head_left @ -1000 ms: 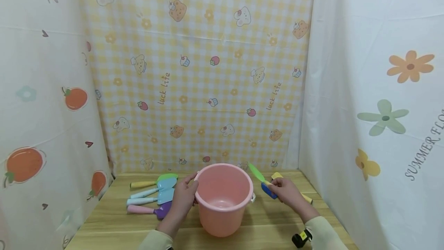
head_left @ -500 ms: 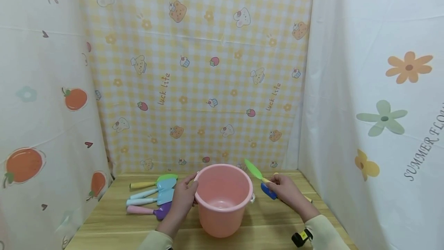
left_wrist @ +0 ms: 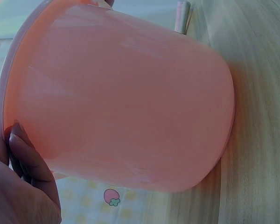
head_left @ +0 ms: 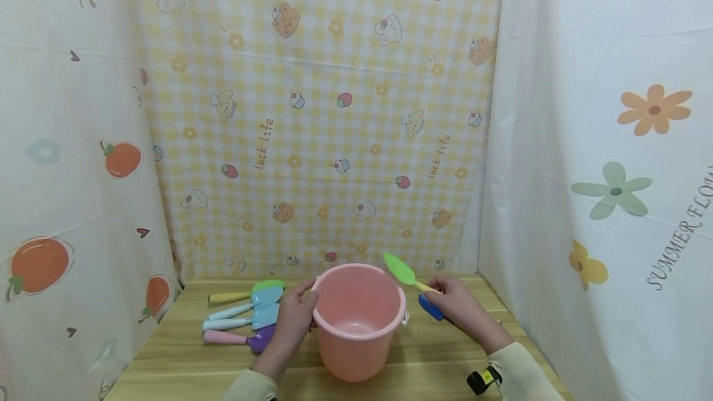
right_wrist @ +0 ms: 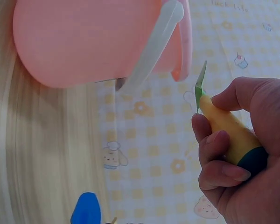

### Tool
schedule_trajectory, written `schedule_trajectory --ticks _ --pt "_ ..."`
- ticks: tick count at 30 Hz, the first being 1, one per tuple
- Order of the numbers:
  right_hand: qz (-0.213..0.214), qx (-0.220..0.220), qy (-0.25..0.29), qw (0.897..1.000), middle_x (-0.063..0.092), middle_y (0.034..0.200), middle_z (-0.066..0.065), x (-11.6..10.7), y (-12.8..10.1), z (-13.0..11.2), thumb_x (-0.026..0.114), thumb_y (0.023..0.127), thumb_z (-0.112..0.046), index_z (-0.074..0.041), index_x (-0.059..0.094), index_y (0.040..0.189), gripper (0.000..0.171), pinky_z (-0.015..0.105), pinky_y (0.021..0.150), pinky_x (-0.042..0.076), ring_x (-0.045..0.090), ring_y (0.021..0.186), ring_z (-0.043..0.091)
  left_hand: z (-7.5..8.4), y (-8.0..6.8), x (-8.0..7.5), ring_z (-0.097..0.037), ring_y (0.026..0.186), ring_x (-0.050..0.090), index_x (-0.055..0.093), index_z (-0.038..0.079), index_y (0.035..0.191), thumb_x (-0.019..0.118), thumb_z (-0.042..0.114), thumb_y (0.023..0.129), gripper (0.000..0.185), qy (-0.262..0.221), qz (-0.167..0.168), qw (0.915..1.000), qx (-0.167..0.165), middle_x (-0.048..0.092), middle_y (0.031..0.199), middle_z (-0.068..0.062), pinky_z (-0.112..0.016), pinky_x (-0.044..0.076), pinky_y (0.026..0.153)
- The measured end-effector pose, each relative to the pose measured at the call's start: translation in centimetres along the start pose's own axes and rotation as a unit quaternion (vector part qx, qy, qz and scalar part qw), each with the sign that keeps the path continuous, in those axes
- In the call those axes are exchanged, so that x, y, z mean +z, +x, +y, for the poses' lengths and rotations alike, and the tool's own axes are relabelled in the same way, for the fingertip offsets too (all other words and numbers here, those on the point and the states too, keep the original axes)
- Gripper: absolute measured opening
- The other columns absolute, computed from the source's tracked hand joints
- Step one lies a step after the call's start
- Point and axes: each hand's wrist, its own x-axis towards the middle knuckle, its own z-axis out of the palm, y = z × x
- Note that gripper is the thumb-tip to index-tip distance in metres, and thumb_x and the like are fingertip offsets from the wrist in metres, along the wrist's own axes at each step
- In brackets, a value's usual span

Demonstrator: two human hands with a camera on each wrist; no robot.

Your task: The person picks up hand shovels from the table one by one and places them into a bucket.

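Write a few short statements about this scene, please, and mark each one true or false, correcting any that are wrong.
1. The right grip holds a yellow-handled green trowel. True.
2. The left grip is well away from the pink bucket. False: it holds the bucket at the rim.
3. A pink-handled purple tool lies on the table. True.
4. The bucket is filled with tools. False: no tool shows inside it.
5. A blue tool is to the right of the bucket. True.
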Motion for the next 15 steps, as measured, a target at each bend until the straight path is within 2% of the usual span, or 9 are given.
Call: schedule_trajectory --ticks 6,11,15 --pt "-0.003 -0.029 -0.02 0.999 0.075 0.097 0.004 0.1 0.0 -0.6 0.079 0.096 -0.016 -0.001 0.079 0.112 0.021 0.033 0.077 0.054 0.064 0.085 0.019 0.0 0.0 0.0 -0.016 0.051 0.059 0.062 0.002 0.155 0.063 0.019 0.109 0.049 0.002 0.001 1.0 0.0 0.06 0.06 -0.004 -0.027 0.051 0.05" --pt "-0.007 -0.052 -0.034 0.998 0.076 0.095 0.007 0.2 0.0 -1.1 0.077 0.098 -0.012 0.0 0.078 0.11 0.017 0.032 0.074 0.053 0.063 0.08 0.018 0.1 -0.1 0.0 -0.017 0.052 0.06 0.061 0.002 0.156 0.062 0.021 0.11 0.05 0.009 0.0 1.0 0.0 0.061 0.061 -0.004 -0.027 0.051 0.05" --pt "-0.01 -0.046 -0.043 0.998 0.075 0.093 0.0 0.3 -0.1 -1.6 0.078 0.099 -0.013 -0.003 0.079 0.109 0.014 0.032 0.073 0.053 0.062 0.079 0.017 0.2 -0.2 0.0 -0.017 0.052 0.06 0.06 0.002 0.156 0.062 0.022 0.11 0.051 0.01 -0.001 0.9999 -0.001 0.061 0.061 -0.004 -0.027 0.05 0.05"
